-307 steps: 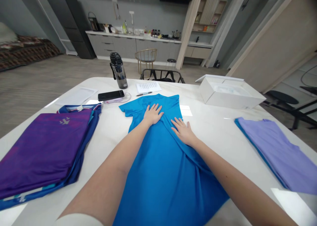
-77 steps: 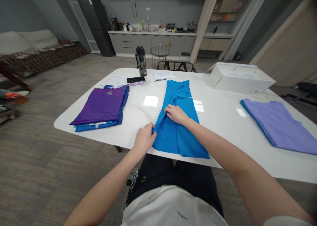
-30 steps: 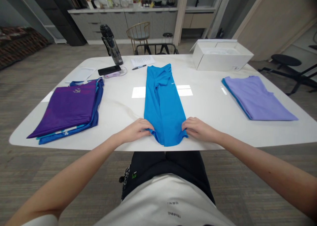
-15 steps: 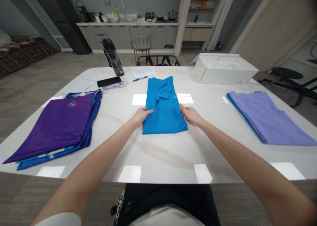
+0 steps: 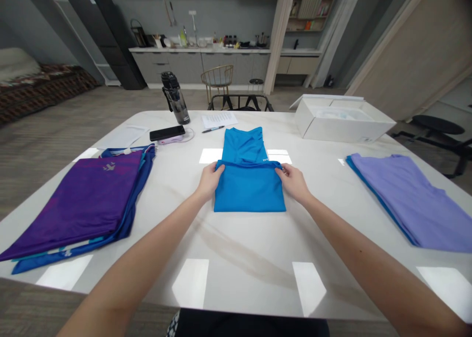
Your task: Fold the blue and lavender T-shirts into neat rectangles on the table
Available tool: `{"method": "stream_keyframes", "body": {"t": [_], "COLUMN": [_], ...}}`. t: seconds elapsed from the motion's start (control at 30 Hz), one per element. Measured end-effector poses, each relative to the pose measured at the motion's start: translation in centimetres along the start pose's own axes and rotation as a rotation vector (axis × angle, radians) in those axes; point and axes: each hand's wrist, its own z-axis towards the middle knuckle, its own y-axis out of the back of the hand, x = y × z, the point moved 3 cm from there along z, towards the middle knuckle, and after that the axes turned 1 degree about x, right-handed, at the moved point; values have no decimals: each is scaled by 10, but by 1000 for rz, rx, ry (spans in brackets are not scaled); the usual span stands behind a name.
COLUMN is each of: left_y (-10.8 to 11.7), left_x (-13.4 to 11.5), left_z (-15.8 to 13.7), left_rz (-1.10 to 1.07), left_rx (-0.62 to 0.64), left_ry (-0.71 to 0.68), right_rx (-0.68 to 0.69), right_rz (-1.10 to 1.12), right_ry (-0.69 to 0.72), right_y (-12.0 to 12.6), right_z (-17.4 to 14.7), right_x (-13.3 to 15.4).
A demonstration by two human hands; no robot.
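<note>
A bright blue shirt (image 5: 250, 189) lies in front of me on the white table, its near part folded up over the middle. Its upper part, with small white lettering at the right, shows beyond the fold. My left hand (image 5: 209, 182) pinches the left end of the raised fold edge, thumb on top. At the right end of that same edge, my right hand (image 5: 293, 180) has its thumb and fingers closed on the cloth. Some fingertips of both hands are hidden by the fabric.
Folded purple and blue shirts (image 5: 92, 194) are stacked at the left. To the right lies a lavender shirt (image 5: 409, 194) over a blue one. Farther back are a water bottle (image 5: 177, 101), a phone (image 5: 167, 133), a pen (image 5: 213, 129), papers (image 5: 220, 118) and an open white box (image 5: 342, 123).
Both hands have gripped the shirt's fold edge and straightened it level across the middle. The bunched cloth there is now covered by a flat panel. The head view has tilted up slightly.
</note>
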Motion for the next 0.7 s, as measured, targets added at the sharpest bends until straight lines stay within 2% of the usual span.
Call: {"method": "stream_keyframes", "body": {"t": [0.07, 0.1, 0.17, 0.27, 0.33, 0.43, 0.57, 0.63, 0.7], "left_y": [0, 1, 4, 5, 2, -4, -15, -18, -19], "left_x": [7, 8, 3, -14, -26, -44, -69, -73, -64], "left_z": [11, 16, 27, 45, 61, 98, 163, 197, 229], "left_rz": [17, 39, 92, 132, 118, 83, 27, -1, -17], "left_rx": [91, 110, 84, 45, 47, 41, 7, -36, -72], "left_ry": [164, 188, 92, -153, -226, -273, -363, -374, -354], "right_rx": [114, 155, 165, 93, 34, -32, -84, -126, -143], "right_rz": [-109, -141, -137, -42, 6, 50, 114, 130, 117], "right_ry": [-35, -37, 7, 113, 142, 162, 160, 157, 134], "right_y": [-4, -5, -5, 0, 4, 6, 2, -6, -18], "right_z": [8, 11, 17, 31, 47, 85, 153, 188, 219], "right_x": [-4, -5, -2, 6, 10, 16, 21, 19, 10]}}
